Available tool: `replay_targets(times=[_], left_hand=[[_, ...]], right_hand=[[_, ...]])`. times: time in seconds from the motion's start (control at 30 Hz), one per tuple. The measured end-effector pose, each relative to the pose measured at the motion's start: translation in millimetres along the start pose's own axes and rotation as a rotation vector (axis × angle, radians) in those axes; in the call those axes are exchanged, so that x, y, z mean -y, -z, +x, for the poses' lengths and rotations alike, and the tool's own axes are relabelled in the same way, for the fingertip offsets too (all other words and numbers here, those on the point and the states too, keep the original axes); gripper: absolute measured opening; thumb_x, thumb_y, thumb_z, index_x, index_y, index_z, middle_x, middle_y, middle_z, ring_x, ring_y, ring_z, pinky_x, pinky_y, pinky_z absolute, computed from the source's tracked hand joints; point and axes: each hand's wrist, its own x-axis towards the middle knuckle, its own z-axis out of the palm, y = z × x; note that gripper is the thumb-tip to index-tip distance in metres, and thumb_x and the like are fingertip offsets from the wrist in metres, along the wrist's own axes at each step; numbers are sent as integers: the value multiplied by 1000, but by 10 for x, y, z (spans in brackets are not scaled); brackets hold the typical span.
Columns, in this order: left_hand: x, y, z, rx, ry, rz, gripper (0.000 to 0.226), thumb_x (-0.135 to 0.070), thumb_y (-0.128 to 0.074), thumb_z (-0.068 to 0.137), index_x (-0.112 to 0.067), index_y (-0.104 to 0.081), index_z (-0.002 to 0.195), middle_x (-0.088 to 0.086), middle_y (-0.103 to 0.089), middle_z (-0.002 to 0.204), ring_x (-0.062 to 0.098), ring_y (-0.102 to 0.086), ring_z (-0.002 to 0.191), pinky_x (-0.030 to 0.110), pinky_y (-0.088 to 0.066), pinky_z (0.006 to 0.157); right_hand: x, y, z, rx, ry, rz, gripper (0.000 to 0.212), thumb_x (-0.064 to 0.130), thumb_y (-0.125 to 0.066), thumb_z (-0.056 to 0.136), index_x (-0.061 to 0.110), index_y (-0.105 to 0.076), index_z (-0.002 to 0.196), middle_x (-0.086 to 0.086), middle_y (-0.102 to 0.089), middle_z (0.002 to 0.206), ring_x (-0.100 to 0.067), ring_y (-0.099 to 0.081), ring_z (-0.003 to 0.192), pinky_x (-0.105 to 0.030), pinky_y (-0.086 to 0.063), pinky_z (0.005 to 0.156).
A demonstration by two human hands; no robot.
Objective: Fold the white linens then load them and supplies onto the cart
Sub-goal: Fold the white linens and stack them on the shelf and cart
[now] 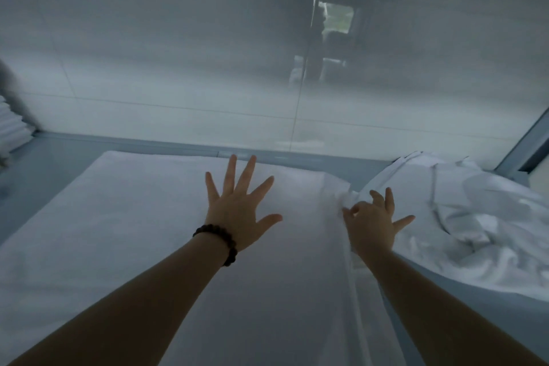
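A large white linen point(124, 217) lies spread flat over the grey table point(53, 154), reaching from the near edge to close to the wall. My left hand point(237, 211), with a dark bead bracelet at the wrist, presses flat on it with fingers spread. At the linen's right edge my right hand point(374, 223) pinches the cloth between thumb and forefinger, the other fingers splayed. To the right sits a crumpled heap of white linens point(475, 223).
A stack of folded white linens point(12, 128) stands at the far left of the table. A glossy tiled wall point(178, 68) rises right behind the table. A grey frame edge point(528, 145) runs at the far right.
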Motion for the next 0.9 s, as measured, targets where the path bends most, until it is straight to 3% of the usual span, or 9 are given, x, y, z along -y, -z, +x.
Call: replay_targets(times=[0.17, 0.23, 0.3, 0.37, 0.43, 0.57, 0.7, 0.83, 0.9], left_hand=[[-54, -261, -233, 187, 77, -70, 72, -74, -12, 87, -42, -4, 151, -2, 25, 158, 28, 30, 142, 68, 6, 109], [-69, -398, -355, 338, 150, -96, 75, -77, -11, 85, -43, 7, 149, -3, 27, 157, 30, 28, 142, 69, 8, 108], [-57, -527, -478, 422, 205, -95, 78, -81, -9, 81, -46, 17, 146, -4, 28, 156, 31, 24, 143, 71, 8, 106], [-23, -601, -557, 409, 217, -68, 80, -85, -4, 75, -50, 21, 143, -7, 27, 156, 31, 21, 144, 71, 8, 104], [39, -610, -573, 391, 232, -58, 81, -87, 0, 71, -52, 22, 141, -10, 27, 156, 29, 21, 145, 72, 9, 102], [167, -591, -581, 407, 281, -35, 84, -89, 2, 68, -52, 23, 140, -10, 27, 156, 29, 19, 145, 73, 7, 101], [269, -587, -710, 394, 324, -36, 83, -88, 5, 67, -53, 24, 140, -10, 26, 156, 28, 18, 146, 73, 6, 101], [337, -556, -827, 414, 349, -34, 81, -86, 5, 70, -52, 27, 139, -9, 29, 155, 29, 21, 145, 73, 7, 102], [348, -539, -843, 418, 344, -33, 78, -85, 2, 73, -51, 28, 139, -8, 29, 155, 29, 21, 145, 73, 6, 102]], right_hand=[[-279, 84, -142, -71, -1, 72, 20, 24, -51, 96, 26, -68, 107, 0, -34, 151, -18, 2, 148, -71, 0, 109], [-309, 74, -332, -86, 100, 12, 18, 23, -55, 93, 24, -69, 105, -3, -38, 149, -22, -1, 148, -70, 1, 109], [-213, 51, -609, -104, 261, -26, 15, 19, -63, 87, 20, -71, 100, -9, -49, 141, -30, -16, 146, -74, -4, 107], [-27, 31, -900, -132, 422, 14, 21, 12, -73, 76, 18, -72, 97, -13, -59, 129, -37, -34, 138, -77, -11, 103], [172, 5, -1135, -159, 490, 106, 30, 10, -71, 75, 17, -70, 104, -13, -59, 129, -37, -39, 136, -70, -13, 106], [506, -97, -1470, 72, 611, 215, 46, 31, -42, 92, 19, -52, 136, -6, -39, 151, -28, -18, 146, -56, -4, 116], [635, -397, -1594, 287, 688, 42, 62, 59, -14, 95, 35, -7, 152, 7, 3, 162, -18, 14, 147, -46, 17, 113], [511, -535, -1385, 273, 596, 53, 65, 68, -11, 91, 43, 0, 150, 13, 13, 159, -12, 19, 145, -30, 21, 110], [382, -549, -1162, 233, 489, -49, 62, 66, -8, 92, 45, 6, 149, 11, 12, 160, -14, 16, 146, -41, 16, 113]])
